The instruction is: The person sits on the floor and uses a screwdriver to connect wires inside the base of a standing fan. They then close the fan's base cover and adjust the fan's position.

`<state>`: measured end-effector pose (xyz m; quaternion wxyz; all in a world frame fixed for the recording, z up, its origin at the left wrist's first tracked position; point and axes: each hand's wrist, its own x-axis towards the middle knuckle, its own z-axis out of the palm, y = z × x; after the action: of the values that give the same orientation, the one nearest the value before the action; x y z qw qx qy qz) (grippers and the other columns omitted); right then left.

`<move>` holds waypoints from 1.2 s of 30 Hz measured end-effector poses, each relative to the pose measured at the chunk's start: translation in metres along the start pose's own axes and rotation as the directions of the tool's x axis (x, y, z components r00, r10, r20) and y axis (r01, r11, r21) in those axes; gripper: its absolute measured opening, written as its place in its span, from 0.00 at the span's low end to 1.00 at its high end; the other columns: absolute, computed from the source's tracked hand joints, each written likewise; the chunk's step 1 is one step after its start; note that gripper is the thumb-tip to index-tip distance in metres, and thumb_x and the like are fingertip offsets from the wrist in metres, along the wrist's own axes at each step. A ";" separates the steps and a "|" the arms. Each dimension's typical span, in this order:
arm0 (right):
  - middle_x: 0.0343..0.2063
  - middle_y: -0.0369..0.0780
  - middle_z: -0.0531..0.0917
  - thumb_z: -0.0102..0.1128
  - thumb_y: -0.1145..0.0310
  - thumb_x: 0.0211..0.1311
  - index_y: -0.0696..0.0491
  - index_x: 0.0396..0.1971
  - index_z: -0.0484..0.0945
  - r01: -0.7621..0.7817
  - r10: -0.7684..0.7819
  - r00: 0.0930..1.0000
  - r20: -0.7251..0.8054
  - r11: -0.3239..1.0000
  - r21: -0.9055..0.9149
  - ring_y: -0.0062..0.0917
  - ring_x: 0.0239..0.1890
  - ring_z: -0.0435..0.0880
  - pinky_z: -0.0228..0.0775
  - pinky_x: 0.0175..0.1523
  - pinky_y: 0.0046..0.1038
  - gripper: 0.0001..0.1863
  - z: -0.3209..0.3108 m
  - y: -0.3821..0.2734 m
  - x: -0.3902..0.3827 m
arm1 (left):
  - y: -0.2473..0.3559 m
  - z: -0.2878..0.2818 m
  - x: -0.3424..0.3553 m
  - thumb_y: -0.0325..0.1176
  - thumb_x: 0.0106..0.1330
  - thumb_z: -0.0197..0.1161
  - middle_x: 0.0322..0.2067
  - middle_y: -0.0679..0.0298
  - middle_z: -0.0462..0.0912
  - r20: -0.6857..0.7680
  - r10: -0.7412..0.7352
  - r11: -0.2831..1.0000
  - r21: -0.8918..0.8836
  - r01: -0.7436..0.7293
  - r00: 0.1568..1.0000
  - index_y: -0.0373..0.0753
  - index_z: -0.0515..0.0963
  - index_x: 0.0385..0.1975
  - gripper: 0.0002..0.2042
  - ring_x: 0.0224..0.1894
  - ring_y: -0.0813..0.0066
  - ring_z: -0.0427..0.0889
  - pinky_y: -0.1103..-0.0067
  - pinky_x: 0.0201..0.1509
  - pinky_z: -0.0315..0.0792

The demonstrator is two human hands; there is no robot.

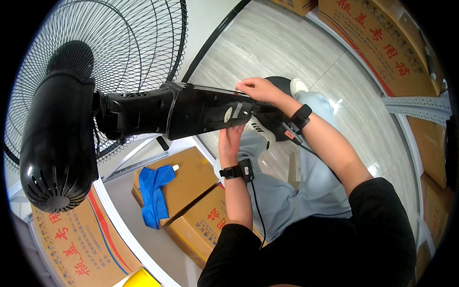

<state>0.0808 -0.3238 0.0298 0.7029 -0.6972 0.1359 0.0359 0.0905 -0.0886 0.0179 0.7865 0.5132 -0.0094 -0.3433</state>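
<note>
A black standing fan (205,110) leans across the view, its rounded motor housing (57,143) and wire guard (138,43) at the left. My left hand (231,141) supports the near side of the fan's body, with its fingertips hidden beneath. On the far side, my right hand (260,90) rests with bent fingers at the edge of the same body, near its narrow lower end. The surface under those right fingers faces away and is hidden. Below, the dark round base (276,125) shows between my shoes.
Cardboard boxes (184,167) sit on a shelf at the lower left, with a blue cloth (155,191) on one. More boxes (382,43) fill white metal racks (418,104) on the right. A yellow object (142,279) pokes in at the bottom. Cables hang from both wrist straps.
</note>
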 end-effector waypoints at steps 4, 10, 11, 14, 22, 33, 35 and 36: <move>0.49 0.39 0.85 0.50 0.51 0.75 0.56 0.53 0.81 -0.043 0.027 0.989 0.143 0.993 0.107 0.22 0.54 0.79 0.68 0.59 0.24 0.24 0.005 0.001 -0.001 | -0.004 -0.001 -0.001 0.55 0.77 0.43 0.68 0.54 0.67 0.027 0.034 0.999 0.042 -0.035 0.999 0.41 0.62 0.69 0.29 0.67 0.55 0.69 0.58 0.72 0.62; 0.57 0.40 0.80 0.42 0.46 0.77 0.55 0.59 0.76 -0.117 0.081 0.968 0.238 0.983 0.139 0.24 0.58 0.76 0.65 0.62 0.27 0.29 0.002 -0.007 -0.010 | -0.013 -0.016 0.002 0.56 0.77 0.42 0.67 0.51 0.67 -0.012 0.017 0.999 0.045 -0.016 1.000 0.42 0.60 0.70 0.30 0.67 0.54 0.69 0.58 0.71 0.63; 0.57 0.39 0.80 0.42 0.45 0.77 0.55 0.60 0.76 -0.132 0.090 0.964 0.249 0.979 0.156 0.24 0.58 0.76 0.66 0.62 0.28 0.30 0.002 -0.006 -0.009 | -0.014 -0.015 0.002 0.55 0.78 0.41 0.67 0.51 0.67 -0.004 0.021 0.999 0.047 -0.021 1.000 0.41 0.59 0.70 0.30 0.67 0.54 0.69 0.58 0.71 0.63; 0.55 0.37 0.80 0.41 0.41 0.75 0.53 0.61 0.76 -0.236 0.180 0.941 0.288 0.956 0.175 0.25 0.56 0.75 0.67 0.61 0.30 0.33 0.002 -0.014 -0.014 | -0.012 -0.009 -0.001 0.55 0.78 0.40 0.66 0.50 0.67 0.010 0.045 0.998 0.044 -0.045 0.999 0.40 0.59 0.70 0.29 0.67 0.53 0.69 0.58 0.72 0.63; 0.55 0.38 0.79 0.40 0.35 0.72 0.50 0.59 0.77 -0.256 0.224 0.953 0.202 0.954 0.152 0.26 0.56 0.75 0.68 0.60 0.35 0.35 0.009 -0.012 -0.015 | -0.013 -0.004 0.003 0.52 0.80 0.39 0.67 0.50 0.63 0.032 0.062 0.998 -0.003 -0.062 0.998 0.39 0.56 0.71 0.28 0.68 0.55 0.66 0.60 0.72 0.63; 0.35 0.30 0.80 0.50 0.36 0.69 0.50 0.44 0.80 -0.273 0.261 0.960 0.103 0.955 0.120 0.18 0.37 0.77 0.70 0.50 0.27 0.29 0.009 0.002 -0.003 | -0.016 -0.004 0.003 0.49 0.75 0.54 0.57 0.61 0.76 0.039 0.075 0.995 -0.074 -0.072 0.996 0.39 0.69 0.64 0.25 0.58 0.68 0.76 0.69 0.63 0.69; 0.34 0.30 0.79 0.50 0.37 0.69 0.49 0.42 0.79 -0.279 0.276 0.960 0.037 0.951 0.134 0.18 0.37 0.77 0.70 0.50 0.26 0.28 0.020 -0.007 -0.011 | -0.013 -0.008 -0.004 0.50 0.74 0.56 0.56 0.66 0.78 0.026 0.072 0.995 -0.075 -0.069 0.997 0.42 0.69 0.64 0.25 0.57 0.73 0.77 0.72 0.61 0.70; 0.37 0.31 0.80 0.48 0.36 0.69 0.50 0.44 0.78 -0.298 0.287 0.952 0.104 0.949 0.101 0.19 0.40 0.78 0.70 0.52 0.28 0.29 0.008 0.004 -0.004 | -0.011 -0.002 -0.003 0.50 0.74 0.56 0.55 0.67 0.78 0.043 0.072 0.995 -0.078 -0.069 0.996 0.42 0.69 0.64 0.25 0.57 0.75 0.77 0.73 0.61 0.70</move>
<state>0.0771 -0.3154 0.0265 0.7343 -0.6253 0.2086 0.1623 0.0830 -0.0885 0.0087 0.8169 0.4739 -0.0324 -0.3272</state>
